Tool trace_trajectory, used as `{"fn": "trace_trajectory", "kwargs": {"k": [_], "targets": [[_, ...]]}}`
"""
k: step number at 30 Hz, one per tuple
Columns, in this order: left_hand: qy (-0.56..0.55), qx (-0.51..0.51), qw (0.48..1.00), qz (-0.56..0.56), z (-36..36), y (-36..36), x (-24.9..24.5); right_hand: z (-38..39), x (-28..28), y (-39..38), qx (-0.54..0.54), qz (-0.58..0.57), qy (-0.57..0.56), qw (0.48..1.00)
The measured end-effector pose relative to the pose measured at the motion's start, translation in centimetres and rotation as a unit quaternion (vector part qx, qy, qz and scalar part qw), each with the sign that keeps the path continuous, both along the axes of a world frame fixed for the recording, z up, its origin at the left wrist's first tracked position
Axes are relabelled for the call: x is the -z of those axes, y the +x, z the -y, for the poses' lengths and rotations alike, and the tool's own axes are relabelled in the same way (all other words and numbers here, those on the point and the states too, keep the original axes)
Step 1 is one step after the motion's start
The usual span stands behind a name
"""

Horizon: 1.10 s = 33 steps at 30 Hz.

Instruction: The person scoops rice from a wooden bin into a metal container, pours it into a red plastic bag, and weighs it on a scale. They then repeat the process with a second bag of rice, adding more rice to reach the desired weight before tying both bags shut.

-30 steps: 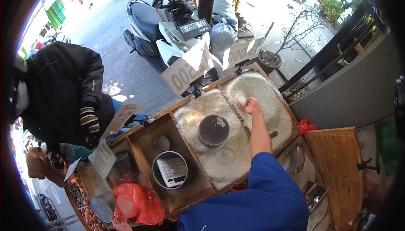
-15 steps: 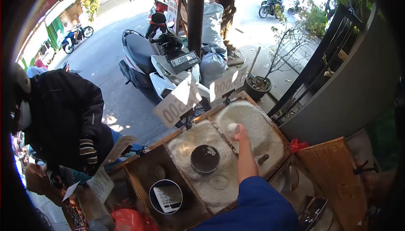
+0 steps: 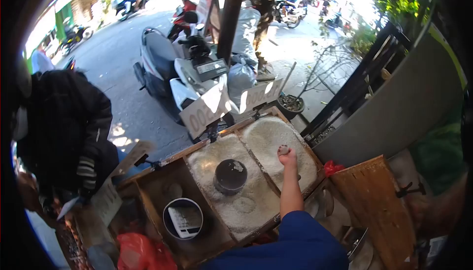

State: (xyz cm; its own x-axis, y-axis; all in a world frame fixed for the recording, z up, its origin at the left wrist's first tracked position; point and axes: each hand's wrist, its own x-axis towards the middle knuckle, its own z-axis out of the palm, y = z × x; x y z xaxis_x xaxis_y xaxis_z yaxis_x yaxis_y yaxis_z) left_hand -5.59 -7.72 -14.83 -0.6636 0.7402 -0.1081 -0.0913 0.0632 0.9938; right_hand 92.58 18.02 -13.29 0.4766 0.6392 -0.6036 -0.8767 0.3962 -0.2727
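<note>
My right hand (image 3: 287, 156) is held over the far right compartment of white rice (image 3: 266, 134). Its palm is turned up and its fingers are curled around a small pale handful, which looks like rice. Close by my wrist, a short dark handle (image 3: 298, 177) shows at the rice's edge. In the neighbouring compartment a dark round container (image 3: 230, 177) sits in more rice (image 3: 207, 159). My left hand is out of view.
Price signs (image 3: 205, 114) are clipped to the wooden bin's far edge. A calculator (image 3: 185, 222) lies in a round tin at left. A red plastic bag (image 3: 143, 252) is at the front. A wooden board (image 3: 369, 196) leans at right. A person in a dark jacket (image 3: 69, 122) stands left; a scooter (image 3: 162, 58) is parked beyond.
My right hand has turned palm up and risen from the rice, its fingers curled in. The whole view has shifted slightly. Motorbikes on the road have moved.
</note>
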Motion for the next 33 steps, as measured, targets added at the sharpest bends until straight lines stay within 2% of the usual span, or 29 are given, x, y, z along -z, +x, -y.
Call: {"fn": "trace_trajectory", "kwargs": {"k": [1,3,4,5,7,11,13,17,18,19,22,24,25,27,28,29,30,31,32,33], "targets": [[-0.020,-0.101,0.979,0.175,-1.3,3.2,-3.8,0.4,-1.1,0.0,-0.010,0.008,0.019,1.000],[-0.013,-0.129,0.967,0.220,-2.3,8.9,-10.2,0.8,-4.7,-1.6,-0.031,0.025,0.051,0.998],[0.001,-0.122,0.967,0.224,-1.9,9.1,-9.9,0.7,-7.1,-2.9,-0.041,0.039,0.017,0.998],[-0.002,-0.106,0.977,0.185,-2.4,10.8,-11.4,1.2,-8.7,-4.5,-0.105,0.059,0.089,0.989],[0.008,-0.147,0.963,0.226,-3.5,12.9,-14.2,1.2,-12.4,-9.1,-0.134,0.055,0.087,0.986],[0.023,-0.170,0.949,0.263,-3.6,13.6,-15.3,2.3,-16.6,-23.2,-0.275,0.008,0.115,0.955],[0.020,-0.170,0.948,0.270,-3.7,13.7,-15.1,3.7,-19.1,-33.3,-0.399,-0.017,0.143,0.906],[0.019,-0.163,0.952,0.258,-3.9,14.0,-15.6,6.2,-19.8,-50.5,-0.560,-0.123,0.131,0.809],[0.031,-0.147,0.955,0.257,-3.9,14.0,-15.7,6.8,-19.4,-54.3,-0.579,-0.119,0.102,0.800],[0.031,-0.148,0.953,0.261,-3.8,13.9,-15.8,7.3,-18.7,-57.8,-0.628,-0.127,0.098,0.762],[0.034,-0.122,0.954,0.272,-3.7,13.6,-16.2,8.9,-16.1,-66.8,-0.676,-0.182,0.075,0.710],[0.049,-0.111,0.951,0.283,-3.5,13.4,-15.4,9.4,-13.1,-71.0,-0.711,-0.156,0.073,0.682],[0.062,-0.102,0.948,0.295,-3.5,13.3,-15.5,9.8,-12.2,-72.7,-0.709,-0.155,0.074,0.684],[0.053,-0.098,0.947,0.302,-3.5,13.1,-15.9,10.7,-10.3,-75.5,-0.685,0.037,0.046,0.726],[0.050,-0.093,0.948,0.300,-3.4,13.0,-16.0,11.0,-8.8,-76.7,-0.656,0.153,0.086,0.734],[0.048,-0.087,0.950,0.297,-3.3,12.8,-16.0,10.9,-7.7,-76.7,-0.654,0.154,0.085,0.736],[0.045,-0.084,0.952,0.291,-3.3,12.7,-15.9,10.7,-7.7,-76.8,-0.670,0.415,0.140,0.600],[0.046,-0.080,0.952,0.292,-3.2,12.4,-15.9,10.5,-7.8,-76.8,-0.626,0.639,0.181,0.410],[0.045,-0.067,0.951,0.300,-3.1,12.3,-15.8,10.4,-8.0,-76.6,-0.624,0.641,0.179,0.410],[0.044,-0.053,0.949,0.308,-2.9,12.2,-15.7,10.7,-9.0,-76.4,-0.574,0.702,0.191,0.375]]}}
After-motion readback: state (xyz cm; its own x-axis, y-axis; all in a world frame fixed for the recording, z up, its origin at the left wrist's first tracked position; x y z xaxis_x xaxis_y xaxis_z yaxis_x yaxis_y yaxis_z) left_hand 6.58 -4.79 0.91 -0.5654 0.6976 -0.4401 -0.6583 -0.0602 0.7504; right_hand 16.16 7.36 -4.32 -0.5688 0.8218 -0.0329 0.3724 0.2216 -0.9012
